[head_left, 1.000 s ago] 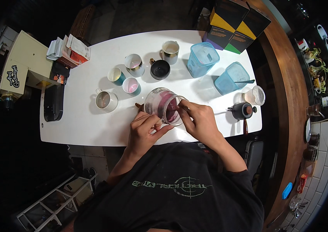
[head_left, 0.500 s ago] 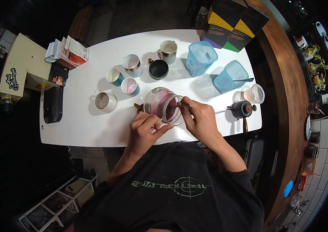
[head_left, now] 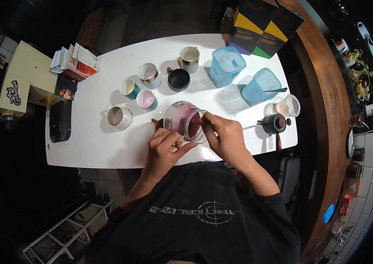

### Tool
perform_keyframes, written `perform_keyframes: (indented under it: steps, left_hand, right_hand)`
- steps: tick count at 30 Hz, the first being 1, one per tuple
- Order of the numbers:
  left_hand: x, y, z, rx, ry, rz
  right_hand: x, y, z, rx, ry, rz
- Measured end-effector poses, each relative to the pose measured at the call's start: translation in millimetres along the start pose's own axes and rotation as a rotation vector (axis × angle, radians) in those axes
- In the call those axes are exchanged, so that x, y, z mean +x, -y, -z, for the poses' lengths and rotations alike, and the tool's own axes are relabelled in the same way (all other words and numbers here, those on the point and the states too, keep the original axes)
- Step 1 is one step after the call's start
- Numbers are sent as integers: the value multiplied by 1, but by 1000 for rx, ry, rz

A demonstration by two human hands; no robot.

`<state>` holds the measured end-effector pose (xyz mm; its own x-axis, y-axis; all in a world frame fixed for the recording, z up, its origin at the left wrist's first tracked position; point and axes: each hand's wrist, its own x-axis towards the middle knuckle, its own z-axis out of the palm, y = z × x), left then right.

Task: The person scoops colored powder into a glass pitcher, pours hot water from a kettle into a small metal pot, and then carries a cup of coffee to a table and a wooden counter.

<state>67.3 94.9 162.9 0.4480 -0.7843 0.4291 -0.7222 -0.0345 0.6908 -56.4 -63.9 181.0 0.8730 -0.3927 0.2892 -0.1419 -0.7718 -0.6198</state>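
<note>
Gripping the glass server (head_left: 178, 115) by its handle side, the left hand (head_left: 166, 144) rests its thumb by the rim; the server tilts over the near middle of the counter (head_left: 89, 152), its mouth facing near and right. The right hand (head_left: 227, 133) is curled in a pinch at that mouth, seemingly on a slim utensil (head_left: 213, 126) mostly hidden by the fingers. A brown cup (head_left: 156, 124) shows partly, just left of the server; a white mug (head_left: 119, 118) stands farther left. The glass looks stiff, fairly light and breakable, and its purple-smeared wall could be slippery if wet. The handle seems the surest hold, with the neck as second support; the rim looks riskier.
</note>
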Motion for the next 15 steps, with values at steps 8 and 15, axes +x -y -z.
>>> perform_keyframes:
  steps: [8, 15]
  left_hand:
    - [0, -1, -1, 6, 8, 7]
    - [0, 2, -2, 1, -6, 5]
  right_hand:
    - [0, -3, -2, 30, -51, 13]
    - [0, 0, 0, 26, 25, -19]
